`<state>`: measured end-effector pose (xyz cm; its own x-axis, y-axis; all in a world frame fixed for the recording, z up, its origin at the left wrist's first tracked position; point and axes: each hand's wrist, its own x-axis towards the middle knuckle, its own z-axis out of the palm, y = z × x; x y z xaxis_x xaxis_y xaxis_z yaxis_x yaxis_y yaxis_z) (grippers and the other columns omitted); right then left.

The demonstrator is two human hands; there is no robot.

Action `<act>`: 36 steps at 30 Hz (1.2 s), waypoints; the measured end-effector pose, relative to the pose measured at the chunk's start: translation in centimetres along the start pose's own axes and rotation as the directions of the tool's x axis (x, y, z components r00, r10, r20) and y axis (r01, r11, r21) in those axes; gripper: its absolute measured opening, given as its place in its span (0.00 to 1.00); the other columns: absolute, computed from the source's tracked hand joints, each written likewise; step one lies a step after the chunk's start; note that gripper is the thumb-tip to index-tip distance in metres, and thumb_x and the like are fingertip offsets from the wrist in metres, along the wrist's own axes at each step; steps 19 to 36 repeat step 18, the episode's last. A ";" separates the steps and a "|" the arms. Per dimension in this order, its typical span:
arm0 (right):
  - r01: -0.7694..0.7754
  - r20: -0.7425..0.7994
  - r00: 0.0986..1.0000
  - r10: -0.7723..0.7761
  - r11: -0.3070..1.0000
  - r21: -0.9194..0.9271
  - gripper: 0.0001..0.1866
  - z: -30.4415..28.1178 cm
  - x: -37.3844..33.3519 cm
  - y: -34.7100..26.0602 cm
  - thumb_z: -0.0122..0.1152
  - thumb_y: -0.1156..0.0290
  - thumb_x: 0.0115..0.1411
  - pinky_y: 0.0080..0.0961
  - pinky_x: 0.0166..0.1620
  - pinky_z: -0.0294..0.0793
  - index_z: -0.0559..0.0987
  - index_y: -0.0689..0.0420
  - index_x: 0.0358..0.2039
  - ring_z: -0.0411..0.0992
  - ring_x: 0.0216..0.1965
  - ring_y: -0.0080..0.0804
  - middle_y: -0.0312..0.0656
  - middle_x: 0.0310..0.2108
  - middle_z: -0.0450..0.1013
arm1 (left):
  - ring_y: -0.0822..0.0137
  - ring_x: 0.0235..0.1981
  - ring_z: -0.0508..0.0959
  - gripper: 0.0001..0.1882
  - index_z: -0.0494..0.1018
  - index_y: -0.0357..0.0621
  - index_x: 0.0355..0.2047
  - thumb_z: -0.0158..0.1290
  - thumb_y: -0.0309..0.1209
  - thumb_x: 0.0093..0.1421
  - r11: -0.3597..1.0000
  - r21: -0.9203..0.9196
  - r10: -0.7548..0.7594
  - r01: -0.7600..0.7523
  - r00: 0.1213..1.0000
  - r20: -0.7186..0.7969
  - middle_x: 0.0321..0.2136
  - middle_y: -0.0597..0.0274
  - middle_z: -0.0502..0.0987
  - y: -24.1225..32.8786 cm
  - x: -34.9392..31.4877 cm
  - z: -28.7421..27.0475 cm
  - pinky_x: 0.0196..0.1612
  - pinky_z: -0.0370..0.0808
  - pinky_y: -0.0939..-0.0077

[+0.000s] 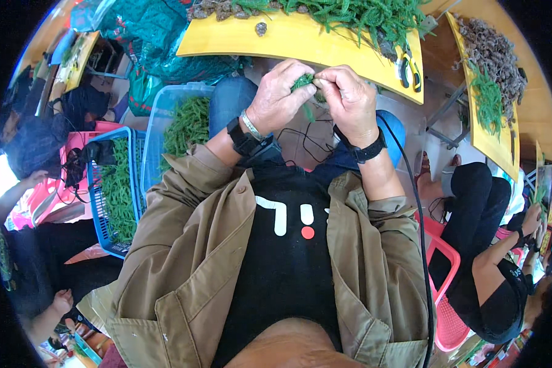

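Note:
My left hand (279,95) is closed around a small bunch of feathery green sprigs (302,81), just off the near edge of the yellow table (239,38). From the other side, my right hand (348,98) pinches the end of the bunch between thumb and fingertips. The fingertips of both hands nearly meet there. A bit of green hangs below them. What exactly lies inside the right hand's pinch is too small to make out. Beyond my hands, a heap of green sprigs (365,17) covers the far part of the table.
Black-and-yellow hand cutters (410,70) and a brown clump (261,29) lie on the table. Left of my knees stand a clear tub (156,122) and a blue basket (95,202), both holding sprigs. People sit on either side. A black cable (414,178) runs past my right arm.

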<state>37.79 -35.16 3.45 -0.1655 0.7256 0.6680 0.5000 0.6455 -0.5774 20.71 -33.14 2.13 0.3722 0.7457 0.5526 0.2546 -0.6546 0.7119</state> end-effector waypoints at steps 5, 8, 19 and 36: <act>-0.251 0.077 0.968 0.239 0.942 0.225 0.04 0.4 -0.2 0.1 0.63 0.79 0.55 0.18 0.30 0.72 0.77 0.61 0.32 0.73 0.27 0.20 0.34 0.27 0.76 | 0.63 0.29 0.74 0.09 0.72 0.35 0.34 0.52 0.30 0.58 0.999 -0.054 -0.004 0.006 0.999 0.048 0.28 0.57 0.73 -0.3 -0.1 -0.7 0.35 0.70 0.74; -0.424 0.195 0.904 0.380 0.747 0.512 0.04 -0.2 0.2 -0.4 0.63 0.80 0.55 0.17 0.31 0.72 0.78 0.61 0.32 0.71 0.27 0.18 0.33 0.27 0.75 | 0.69 0.28 0.71 0.10 0.72 0.36 0.34 0.52 0.32 0.59 0.957 -0.236 -0.131 0.165 0.979 0.154 0.26 0.61 0.72 0.4 0.1 -1.6 0.33 0.68 0.77; -0.494 0.370 0.869 0.327 0.605 0.624 0.15 -0.4 -0.2 1.7 0.65 0.77 0.55 0.15 0.35 0.71 0.76 0.59 0.44 0.71 0.30 0.18 0.34 0.31 0.75 | 0.76 0.30 0.70 0.14 0.74 0.38 0.37 0.52 0.36 0.57 0.839 -0.376 -0.251 0.393 0.893 0.374 0.27 0.64 0.73 0.1 0.4 -2.5 0.37 0.69 0.79; -0.494 0.370 0.869 0.327 0.605 0.624 0.15 -0.4 -0.2 1.7 0.65 0.77 0.55 0.15 0.35 0.71 0.76 0.59 0.44 0.71 0.30 0.18 0.34 0.31 0.75 | 0.76 0.30 0.70 0.14 0.74 0.38 0.37 0.52 0.36 0.57 0.839 -0.376 -0.251 0.393 0.893 0.374 0.27 0.64 0.73 0.1 0.4 -2.5 0.37 0.69 0.79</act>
